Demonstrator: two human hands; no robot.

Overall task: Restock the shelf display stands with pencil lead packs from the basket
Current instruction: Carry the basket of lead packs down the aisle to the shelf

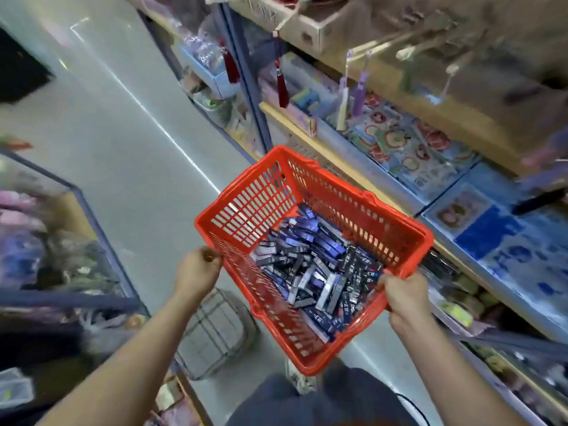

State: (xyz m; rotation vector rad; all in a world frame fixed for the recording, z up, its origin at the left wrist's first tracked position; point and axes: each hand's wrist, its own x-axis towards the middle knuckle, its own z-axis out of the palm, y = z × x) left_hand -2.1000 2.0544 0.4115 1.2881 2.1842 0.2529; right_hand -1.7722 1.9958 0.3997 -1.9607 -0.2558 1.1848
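Head view, looking down an aisle: a person holds a red plastic basket up in front of them with both hands, clear of the grey floor and just beside the shelving on the right. The left hand has its fingers curled over the basket's left rim. The right hand is wrapped round the near right rim, thumb on top.

The basket sits tilted, its near corner lower. Inside, a loose heap of pencil lead packs covers the bottom: slim dark blue, black and silvery cases lying every which way, piled towards the near and right walls. The slotted far wall stands bare above them.

On the right, a wooden-edged shelf carries shallow trays of colourful sticker sheets, and closer in, blue-printed flat packets. Red tassels hang from the shelf above. Below the left forearm, a wire basket sits on the floor; what it holds is too blurred to tell.
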